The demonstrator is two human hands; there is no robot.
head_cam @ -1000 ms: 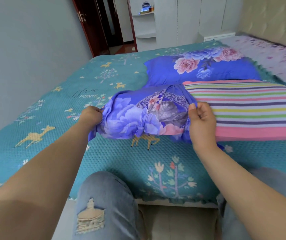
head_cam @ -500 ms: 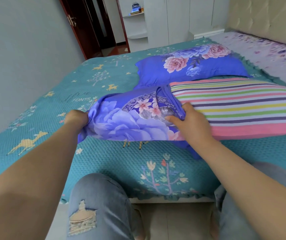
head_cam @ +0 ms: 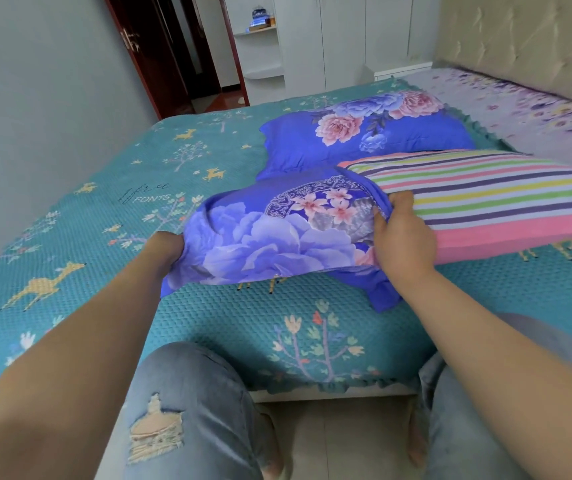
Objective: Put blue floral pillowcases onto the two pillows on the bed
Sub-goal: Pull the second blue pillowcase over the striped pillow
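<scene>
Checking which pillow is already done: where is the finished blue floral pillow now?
In the head view, the finished pillow lies on the teal bedspread, farther back, right of centre, just behind the striped pillow.

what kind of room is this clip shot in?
Most likely a home bedroom: a bed under a teal animal-print cover, a padded headboard at the far right, white wardrobe doors behind, and a striped pillow half inside a blue floral pillowcase.

A grey wall stands on the left. Far behind are a dark red door and white cupboards. A padded beige headboard is far right.
</scene>
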